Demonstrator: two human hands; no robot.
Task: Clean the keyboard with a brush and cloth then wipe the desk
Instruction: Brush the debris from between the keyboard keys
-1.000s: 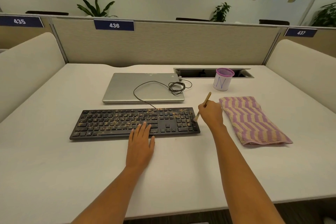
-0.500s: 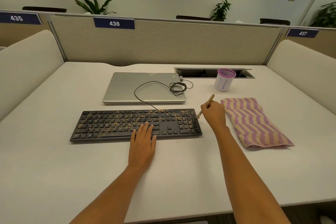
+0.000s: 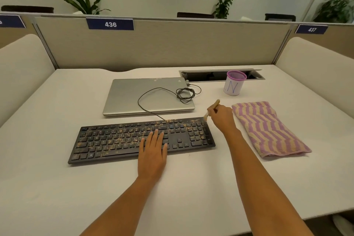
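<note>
"436" on partition sign (image 3: 110, 24); "437" on right sign (image 3: 311, 29); "N" on cup (image 3: 233, 86).

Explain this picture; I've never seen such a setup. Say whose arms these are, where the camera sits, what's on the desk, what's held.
No machine here: a person's two bare arms, filmed by a head-worn camera looking down. The left hand lies flat on a crumb-speckled black keyboard. The right hand holds a brush, bristles at the keyboard's far right corner. On the desk also: a closed laptop with a cable on it, a purple-rimmed cup, a striped cloth.
</note>
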